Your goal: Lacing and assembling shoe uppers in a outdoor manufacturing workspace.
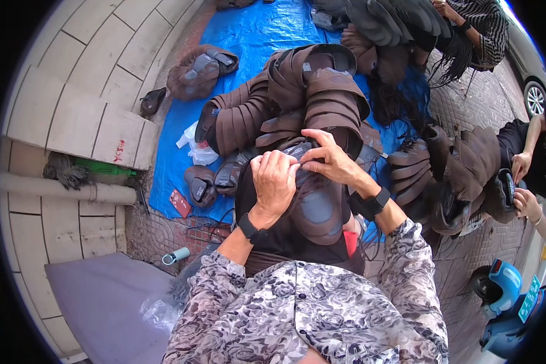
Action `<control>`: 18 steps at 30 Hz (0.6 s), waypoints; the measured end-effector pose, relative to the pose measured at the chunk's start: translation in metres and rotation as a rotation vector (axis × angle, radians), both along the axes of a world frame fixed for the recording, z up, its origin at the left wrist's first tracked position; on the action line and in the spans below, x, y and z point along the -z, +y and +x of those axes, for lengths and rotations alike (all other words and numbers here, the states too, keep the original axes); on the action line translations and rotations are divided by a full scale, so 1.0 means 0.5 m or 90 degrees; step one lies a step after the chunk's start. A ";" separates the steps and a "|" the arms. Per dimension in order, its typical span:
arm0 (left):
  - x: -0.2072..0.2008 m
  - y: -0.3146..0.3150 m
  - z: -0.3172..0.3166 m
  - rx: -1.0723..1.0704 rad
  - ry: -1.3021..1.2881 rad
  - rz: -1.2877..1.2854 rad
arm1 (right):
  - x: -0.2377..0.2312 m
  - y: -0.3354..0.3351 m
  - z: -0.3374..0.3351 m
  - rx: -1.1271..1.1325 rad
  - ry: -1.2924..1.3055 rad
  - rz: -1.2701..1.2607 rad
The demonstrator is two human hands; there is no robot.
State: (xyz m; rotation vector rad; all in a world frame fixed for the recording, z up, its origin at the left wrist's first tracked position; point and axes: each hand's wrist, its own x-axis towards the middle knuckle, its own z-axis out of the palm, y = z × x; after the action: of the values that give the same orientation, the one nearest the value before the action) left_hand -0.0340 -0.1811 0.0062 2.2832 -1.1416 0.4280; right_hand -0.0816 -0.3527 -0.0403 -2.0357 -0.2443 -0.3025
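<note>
Blue plastic sheeting (pixel 173 148) spreads over the paving beside a tiled wall (pixel 73 103), with stacks of brown shoe pieces (pixel 337 106) piled on it. Nearer the body, a brown shoe upper (pixel 317 209) with a grey patch lies over the lap, its far edge directly under the meeting fingertips and the rest extending below them toward the shirt. The left hand (pixel 273 182) has its fingers curled narrow, gripping that edge. The right hand (pixel 332 162) brings thumb and forefinger close together just beside; whether they pinch anything, I cannot tell.
</note>
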 end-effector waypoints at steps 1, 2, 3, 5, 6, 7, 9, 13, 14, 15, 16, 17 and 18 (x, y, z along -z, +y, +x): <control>0.001 -0.001 0.000 0.010 0.005 -0.016 | 0.000 0.002 -0.002 -0.001 0.000 -0.002; 0.006 0.003 0.003 0.019 0.022 -0.029 | 0.003 0.002 -0.004 0.002 0.016 0.019; 0.012 0.005 0.004 0.019 0.022 -0.032 | 0.004 0.002 -0.007 0.006 0.031 0.039; 0.022 0.010 0.007 0.048 0.058 -0.065 | 0.005 0.004 -0.012 0.019 0.030 0.039; 0.022 0.014 0.007 0.045 0.059 -0.066 | -0.001 0.009 -0.014 0.028 0.029 0.043; 0.021 0.017 0.006 0.071 0.073 -0.077 | -0.008 0.015 -0.022 0.026 0.030 0.042; 0.026 0.029 0.013 0.091 0.086 -0.088 | -0.032 0.033 -0.049 0.003 0.002 0.095; 0.037 0.031 0.040 0.059 0.283 -0.215 | -0.075 0.052 -0.096 -0.087 0.041 0.218; 0.053 0.026 0.056 0.044 0.260 -0.169 | -0.069 0.047 -0.087 0.029 0.011 0.163; 0.060 0.015 0.069 0.031 0.236 -0.123 | -0.061 0.034 -0.072 0.131 -0.034 0.011; 0.066 0.011 0.077 0.031 0.236 -0.125 | -0.053 0.033 -0.063 0.189 0.004 0.011; 0.071 0.010 0.083 0.044 0.348 -0.084 | -0.045 0.037 -0.056 0.247 0.042 0.011; 0.074 0.011 0.089 0.056 0.459 -0.040 | -0.034 0.045 -0.051 0.246 0.042 0.010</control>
State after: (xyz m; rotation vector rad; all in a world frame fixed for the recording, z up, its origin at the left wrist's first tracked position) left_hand 0.0106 -0.1755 -0.0308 2.0440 -0.8245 -0.3713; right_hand -0.1069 -0.3303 -0.0235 -2.0658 0.1956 -0.4715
